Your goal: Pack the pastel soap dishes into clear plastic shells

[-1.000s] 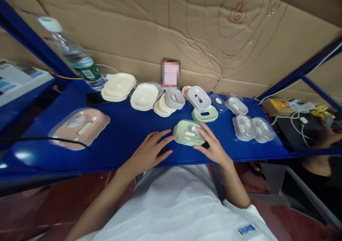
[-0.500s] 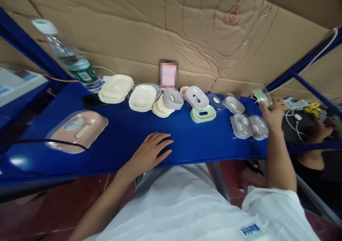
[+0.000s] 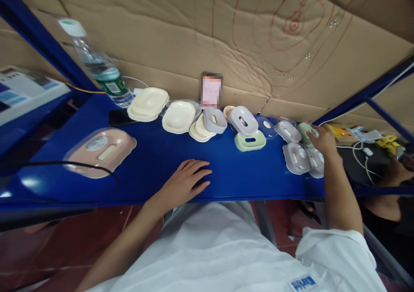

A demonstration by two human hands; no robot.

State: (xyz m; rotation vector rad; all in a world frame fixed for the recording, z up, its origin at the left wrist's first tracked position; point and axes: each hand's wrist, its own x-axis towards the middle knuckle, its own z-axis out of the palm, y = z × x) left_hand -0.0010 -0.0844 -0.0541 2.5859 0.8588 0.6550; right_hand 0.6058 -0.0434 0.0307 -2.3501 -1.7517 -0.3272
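My left hand (image 3: 186,180) lies on the blue table (image 3: 246,175) near its front edge, fingers stretched out and holding nothing. At the far right, my right hand (image 3: 324,142) has its fingers on a pale green soap dish (image 3: 304,133) with a clear cover, set down at the back edge. Around it are grey soap dishes in clear covers (image 3: 296,157), one of them (image 3: 317,161) partly hidden by my wrist. A grey dish part (image 3: 243,121) leans over a green one (image 3: 251,140). Cream pieces (image 3: 178,117) sit farther left.
A pink soap dish in a clear cover (image 3: 101,152) lies at left, with a black cable (image 3: 74,164) over it. Behind are a water bottle (image 3: 106,74) and a blurred-out upright card or screen (image 3: 211,90). Another person's hand (image 3: 399,171) is beyond the right frame post.
My right hand has lowered the green soap dish from the air onto the table, behind the grey ones. The left hand stays put. The view has shifted slightly.
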